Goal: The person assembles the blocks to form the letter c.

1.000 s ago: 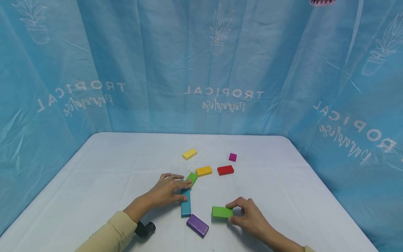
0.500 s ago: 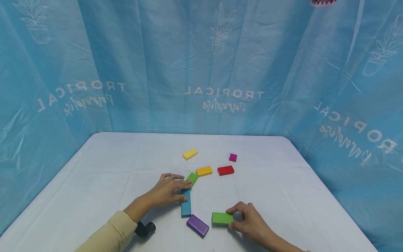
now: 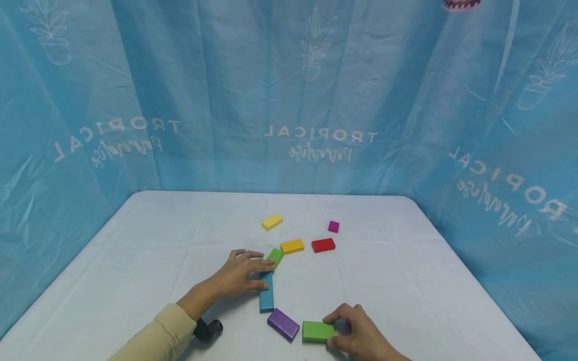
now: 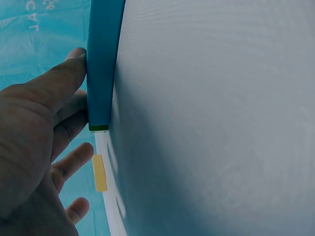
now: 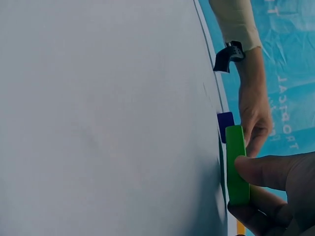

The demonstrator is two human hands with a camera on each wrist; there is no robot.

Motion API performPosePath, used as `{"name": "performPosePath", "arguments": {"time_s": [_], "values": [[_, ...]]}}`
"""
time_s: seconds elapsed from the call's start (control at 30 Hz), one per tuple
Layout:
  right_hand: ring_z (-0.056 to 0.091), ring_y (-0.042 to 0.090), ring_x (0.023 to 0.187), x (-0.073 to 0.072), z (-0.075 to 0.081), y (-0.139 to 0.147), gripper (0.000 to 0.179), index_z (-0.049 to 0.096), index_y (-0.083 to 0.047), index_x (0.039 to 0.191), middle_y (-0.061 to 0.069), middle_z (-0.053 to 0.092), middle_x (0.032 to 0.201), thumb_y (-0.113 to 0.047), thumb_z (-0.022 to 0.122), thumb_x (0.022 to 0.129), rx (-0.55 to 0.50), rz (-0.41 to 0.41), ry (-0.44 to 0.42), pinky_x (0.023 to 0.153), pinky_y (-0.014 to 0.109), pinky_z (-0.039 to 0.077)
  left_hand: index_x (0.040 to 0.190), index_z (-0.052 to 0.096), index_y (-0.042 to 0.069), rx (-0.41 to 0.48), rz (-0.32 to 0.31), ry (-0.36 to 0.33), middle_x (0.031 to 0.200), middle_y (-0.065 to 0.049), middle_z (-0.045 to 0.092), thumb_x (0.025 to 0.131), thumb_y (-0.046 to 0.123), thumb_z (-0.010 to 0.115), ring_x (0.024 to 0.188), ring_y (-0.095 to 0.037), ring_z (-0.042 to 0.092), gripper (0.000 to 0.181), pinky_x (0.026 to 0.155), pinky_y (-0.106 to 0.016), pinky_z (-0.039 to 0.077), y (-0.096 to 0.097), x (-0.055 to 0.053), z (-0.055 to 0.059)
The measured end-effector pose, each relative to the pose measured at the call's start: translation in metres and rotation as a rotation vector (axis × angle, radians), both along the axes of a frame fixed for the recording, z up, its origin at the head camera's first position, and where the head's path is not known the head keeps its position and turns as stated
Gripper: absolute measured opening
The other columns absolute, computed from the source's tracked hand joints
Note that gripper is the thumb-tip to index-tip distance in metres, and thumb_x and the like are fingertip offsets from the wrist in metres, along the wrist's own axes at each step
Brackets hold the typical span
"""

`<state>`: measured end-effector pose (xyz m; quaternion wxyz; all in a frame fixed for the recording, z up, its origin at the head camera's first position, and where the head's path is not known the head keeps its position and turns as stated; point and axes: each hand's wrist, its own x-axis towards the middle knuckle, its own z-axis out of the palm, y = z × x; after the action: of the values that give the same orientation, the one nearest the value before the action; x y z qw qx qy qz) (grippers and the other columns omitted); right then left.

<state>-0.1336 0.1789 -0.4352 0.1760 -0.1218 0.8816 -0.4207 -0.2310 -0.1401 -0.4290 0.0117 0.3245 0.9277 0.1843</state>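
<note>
My right hand (image 3: 358, 333) pinches a bright green rectangular block (image 3: 316, 332) by its right end, thumb on the near side. In the right wrist view that green block (image 5: 237, 179) lies low, close over the white cloth. Just left of it is a purple block (image 3: 283, 324), set at a slant. My left hand (image 3: 241, 273) rests its fingertips on a long blue block (image 3: 266, 300) and a smaller green block (image 3: 276, 255) at its far end, partly covering both. Seen from the left wrist, straight fingers and thumb touch the top of the blue block (image 4: 103, 64).
An orange-yellow block (image 3: 292, 246) adjoins the smaller green one. Farther back lie a red block (image 3: 323, 245), a pale yellow block (image 3: 272, 222) and a magenta cube (image 3: 333, 226). A black wrist-worn device (image 3: 208, 330) hangs beneath the left sleeve. Blue curtains (image 3: 289, 100) surround the white table (image 3: 180, 215).
My right hand has drawn the green block toward the near edge, from above the purple block's level to right beside it. The left hand stays where it was.
</note>
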Motion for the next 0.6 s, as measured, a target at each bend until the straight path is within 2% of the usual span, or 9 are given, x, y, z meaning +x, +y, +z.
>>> {"name": "performPosePath", "arguments": {"time_s": [0.1,0.3,0.6], "values": [[0.041,0.025,0.094,0.0028,-0.0007,-0.0004,0.031,0.067,-0.018,0.105,0.001,0.051,0.099,-0.014,0.079,0.077,0.003,0.003,-0.001,0.082,0.042,0.042,0.134,0.059,0.015,0.003,-0.002,-0.003,0.136,0.003,0.055,0.086,0.04,0.07,0.131,-0.029,0.04,0.055,0.104,-0.061,0.018,0.0003,0.0007,0.0002],[0.041,0.022,0.09,0.0058,-0.0033,-0.0007,0.031,0.068,-0.019,0.105,0.0,0.051,0.096,-0.017,0.08,0.077,0.011,0.028,0.043,0.073,0.03,0.039,0.134,0.059,0.015,0.002,-0.005,0.001,0.136,0.003,0.055,0.087,0.039,0.07,0.131,-0.03,0.04,0.054,0.104,-0.061,0.018,0.0011,0.002,0.0012],[0.04,0.02,0.087,0.0097,-0.0029,-0.0017,0.031,0.068,-0.021,0.102,-0.001,0.051,0.094,-0.018,0.081,0.074,0.001,0.047,0.095,0.072,0.026,0.038,0.134,0.059,0.015,0.009,-0.001,0.0,0.136,0.003,0.055,0.086,0.039,0.07,0.13,-0.03,0.04,0.054,0.104,-0.061,0.018,0.0006,0.0014,0.0011]]}}
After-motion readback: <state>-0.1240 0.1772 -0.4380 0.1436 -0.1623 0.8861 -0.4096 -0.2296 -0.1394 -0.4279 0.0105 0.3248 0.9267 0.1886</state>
